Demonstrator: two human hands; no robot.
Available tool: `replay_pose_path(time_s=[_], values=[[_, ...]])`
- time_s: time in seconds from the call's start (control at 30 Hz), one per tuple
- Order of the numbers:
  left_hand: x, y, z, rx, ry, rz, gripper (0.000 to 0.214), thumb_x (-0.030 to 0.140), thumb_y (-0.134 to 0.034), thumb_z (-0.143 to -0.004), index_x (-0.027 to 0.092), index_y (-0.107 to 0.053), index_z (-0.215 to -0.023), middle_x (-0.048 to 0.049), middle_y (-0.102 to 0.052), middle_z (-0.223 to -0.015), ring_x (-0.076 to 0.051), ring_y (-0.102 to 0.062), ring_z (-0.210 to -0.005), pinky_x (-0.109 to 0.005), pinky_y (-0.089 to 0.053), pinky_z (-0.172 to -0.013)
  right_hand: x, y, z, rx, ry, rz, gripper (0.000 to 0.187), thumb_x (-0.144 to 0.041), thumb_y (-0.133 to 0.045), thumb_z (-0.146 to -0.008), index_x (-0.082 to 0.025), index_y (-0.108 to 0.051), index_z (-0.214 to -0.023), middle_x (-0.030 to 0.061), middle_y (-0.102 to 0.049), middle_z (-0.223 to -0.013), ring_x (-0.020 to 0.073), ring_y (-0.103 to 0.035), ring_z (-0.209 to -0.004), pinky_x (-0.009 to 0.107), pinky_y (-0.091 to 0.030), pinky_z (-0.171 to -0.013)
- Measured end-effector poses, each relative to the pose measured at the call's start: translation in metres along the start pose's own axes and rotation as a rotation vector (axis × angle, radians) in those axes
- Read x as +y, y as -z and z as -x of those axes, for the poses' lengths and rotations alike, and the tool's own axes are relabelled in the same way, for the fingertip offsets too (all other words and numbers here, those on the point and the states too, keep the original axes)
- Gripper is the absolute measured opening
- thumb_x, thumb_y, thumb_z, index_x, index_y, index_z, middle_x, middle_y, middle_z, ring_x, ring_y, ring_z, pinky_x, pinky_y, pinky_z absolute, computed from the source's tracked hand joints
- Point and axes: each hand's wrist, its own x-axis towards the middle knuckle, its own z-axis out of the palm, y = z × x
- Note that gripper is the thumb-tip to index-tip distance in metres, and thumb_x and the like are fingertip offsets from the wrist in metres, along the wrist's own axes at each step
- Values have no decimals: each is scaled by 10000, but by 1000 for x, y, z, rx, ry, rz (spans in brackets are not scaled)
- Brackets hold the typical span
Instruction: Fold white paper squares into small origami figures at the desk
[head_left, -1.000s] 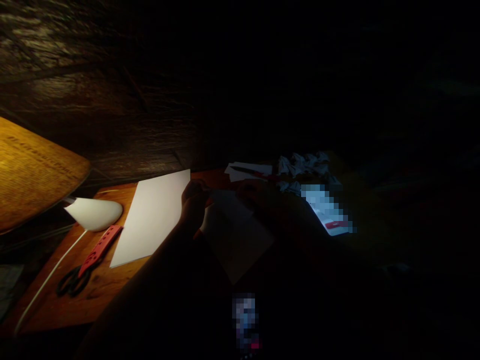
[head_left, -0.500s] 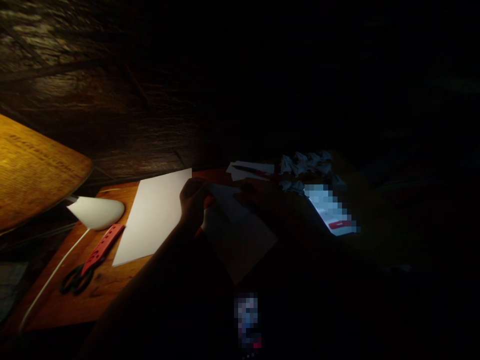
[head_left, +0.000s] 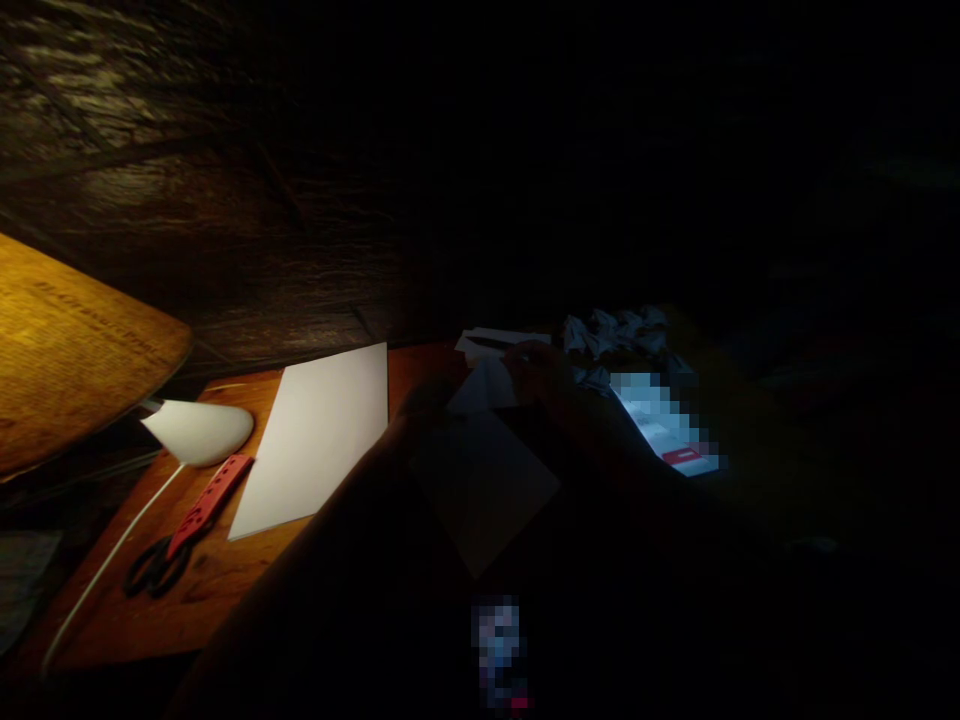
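Several papers [head_left: 615, 335] lay folded; sheet [head_left: 486, 388] between left hand [head_left: 425, 402] and right hand [head_left: 538, 368] appeared part-folded. Grip closure too dark to tell.

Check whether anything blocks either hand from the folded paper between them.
Nothing visible does: the left hand and right hand flank the folded paper, and the white sheet lies off to the left. Shadow hides exact finger contact.

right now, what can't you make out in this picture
All in the head view:
left hand: whether it grips the paper, lost in shadow
scissors: blades, hidden by the red cover
lampshade: far side, cut off by the left edge
bright screen: contents, mostly pixelated
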Motion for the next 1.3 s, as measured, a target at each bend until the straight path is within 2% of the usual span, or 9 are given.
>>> replay_pose_path(time_s=[0.17,0.33,0.53,0.73,0.83,0.93,1.03,1.17,1.3], values=[[2,-2,9,-73,85,-45,302,436,-840,-766,215,-842,-973,-101,-828,-974,-270,-763,-888,-343,-605,-713,1,-7,6,-111,45,51,273,-460,-829,-733,-221,-720,-811,24,-709,-792,157,-595,-700,287,-457,-619],[2,5,8,-11,85,-145,265,433,-864,-739,198,-832,-858,-53,-800,-833,-214,-726,-753,-291,-552,-657,4,-12,7,-227,-8,-57,442,-479,-909,-643,-213,-736,-952,22,-748,-852,178,-671,-767,296,-515,-679],[-4,7,0,-54,87,-102,307,443,-874,-646,187,-756,-767,-47,-722,-737,-190,-657,-665,-266,-483,-553,1,-5,6,-252,-9,42,254,-402,-808,-686,-208,-674,-780,5,-715,-779,178,-649,-744,307,-504,-687],[10,5,8,25,119,-183,341,490,-769,-778,193,-660,-652,25,-526,-550,-104,-468,-489,-212,-311,-437,0,-7,7,-303,44,20,273,-426,-815,-688,-211,-683,-793,6,-704,-784,186,-654,-755,314,-506,-686],[19,2,11,50,89,-147,275,390,-768,-708,172,-646,-595,25,-527,-566,-84,-473,-518,-191,-327,-463,2,-9,8,-307,41,9,290,-433,-842,-703,-209,-709,-832,18,-731,-812,191,-672,-774,309,-512,-686],[22,-2,11,187,100,7,275,386,-774,-688,178,-616,-604,38,-526,-581,-81,-494,-518,-189,-394,-484,1,-8,11,-349,-30,-38,402,-476,-893,-709,-217,-725,-966,39,-772,-917,208,-711,-832,316,-546,-702],[21,-6,10,299,117,121,330,457,-838,-677,175,-666,-694,18,-624,-676,-108,-606,-597,-222,-525,-576,-1,-4,14,-397,-16,150,426,-519,-940,-690,-238,-738,-939,34,-766,-898,223,-714,-846,329,-541,-714],[19,-9,11,289,141,171,404,495,-910,-638,163,-708,-751,-8,-684,-727,-135,-668,-654,-248,-578,-613,-5,0,18,-353,80,538,282,-512,-925,-757,-276,-779,-807,37,-766,-853,257,-708,-850,359,-491,-729],[17,-8,12,252,104,160,342,411,-912,-648,160,-692,-722,-19,-708,-751,-142,-702,-686,-261,-624,-646,-9,-4,21,-358,61,367,195,-441,-820,-837,-262,-779,-900,25,-787,-914,244,-710,-882,352,-505,-760]])
